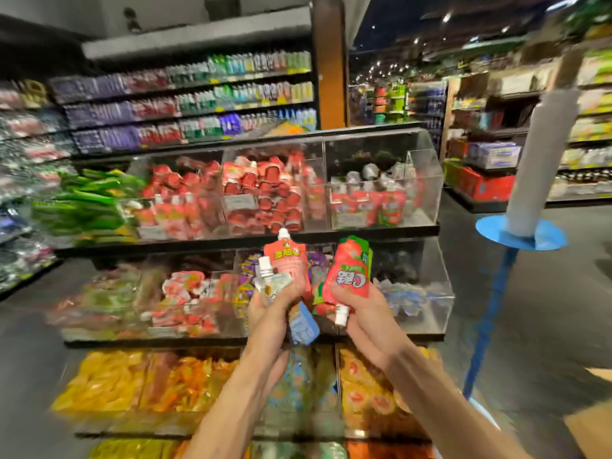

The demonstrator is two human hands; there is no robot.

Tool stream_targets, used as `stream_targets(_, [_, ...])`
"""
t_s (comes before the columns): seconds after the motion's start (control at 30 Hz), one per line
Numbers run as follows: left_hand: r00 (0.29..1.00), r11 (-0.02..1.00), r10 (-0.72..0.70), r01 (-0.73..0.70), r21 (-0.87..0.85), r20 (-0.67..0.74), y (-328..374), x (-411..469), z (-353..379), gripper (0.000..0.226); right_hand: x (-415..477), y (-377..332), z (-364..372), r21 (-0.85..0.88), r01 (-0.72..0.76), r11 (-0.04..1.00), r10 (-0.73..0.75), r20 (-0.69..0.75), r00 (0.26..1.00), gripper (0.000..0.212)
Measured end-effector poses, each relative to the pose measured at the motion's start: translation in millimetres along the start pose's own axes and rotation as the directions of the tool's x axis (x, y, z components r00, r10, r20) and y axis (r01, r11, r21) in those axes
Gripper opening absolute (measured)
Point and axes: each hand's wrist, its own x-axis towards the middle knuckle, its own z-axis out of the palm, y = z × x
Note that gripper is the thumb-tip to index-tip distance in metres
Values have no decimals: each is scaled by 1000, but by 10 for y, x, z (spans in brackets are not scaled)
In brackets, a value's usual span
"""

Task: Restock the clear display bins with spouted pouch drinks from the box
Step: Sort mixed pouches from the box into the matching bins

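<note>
My left hand (270, 304) grips a bundle of spouted pouches: a red one (289, 263) with its white cap up, a silver one (273, 283) and a blue one (303, 324) below. My right hand (359, 308) holds a red pouch (349, 271) upside down, its white cap (341, 316) pointing down. Both hands hover in front of the middle tier of clear display bins. The top right bin (427, 180) holds a few upright red pouches (367, 205). The top middle bin (313, 180) is packed with red pouches (265, 193). The whole view is motion-blurred. No box is in view.
The bin rack has three tiers; the bottom tier (165, 379) holds yellow and orange packs. Green packs (89, 203) lie at the left. Drink shelves (192, 97) stand behind. A white post on a blue base (523, 233) stands in the aisle at the right.
</note>
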Motion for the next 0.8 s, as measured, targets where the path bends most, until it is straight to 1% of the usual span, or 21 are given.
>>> stream_targets(0.07, [1000,1000,3,-3,4,1,54,140,-117,11,90,60,142,-11,-19,1000,19,-18,1000,49])
stream_targets(0.1, [1000,1000,3,-3,7,7,70,199,-153,10,133,70,200,-10,-23,1000,22,-32,999,48])
stream_targets(0.23, [999,1000,-6,6,1,42,99,425,-163,8,294,13,304,-13,8,1000,-9,-90,996,17])
stream_targets(0.3, [996,999,-19,22,-39,82,110,517,-108,10,369,-67,281,-14,29,999,-30,-85,996,13])
stream_targets(0.37, [991,997,-27,36,-71,129,138,595,-33,24,427,-176,260,-19,34,999,-35,-28,999,18])
stream_targets(0.43, [986,994,-15,32,-101,163,154,710,56,30,507,-302,219,-30,18,999,-17,37,999,31])
stream_targets(0.5, [981,992,0,24,-123,192,171,848,160,29,622,-452,161,-37,-4,999,7,90,996,29])
stream_targets(0.53, [978,991,2,26,-134,211,177,926,234,33,707,-537,116,-34,-11,999,15,114,993,26])
stream_targets(0.6, [966,987,-7,47,-151,259,189,1062,370,48,847,-707,62,-10,-17,1000,19,157,987,28])
stream_targets(0.67, [961,981,-11,64,-181,277,179,1204,568,61,997,-904,-13,9,-31,999,29,181,983,33])
stream_targets(0.73, [964,986,26,19,-167,265,155,1355,816,63,1160,-1125,-103,20,-48,999,43,191,981,37])
stream_targets(0.8, [964,991,64,-30,-133,257,109,1506,1091,59,1336,-1361,-218,14,-61,998,58,185,981,39])
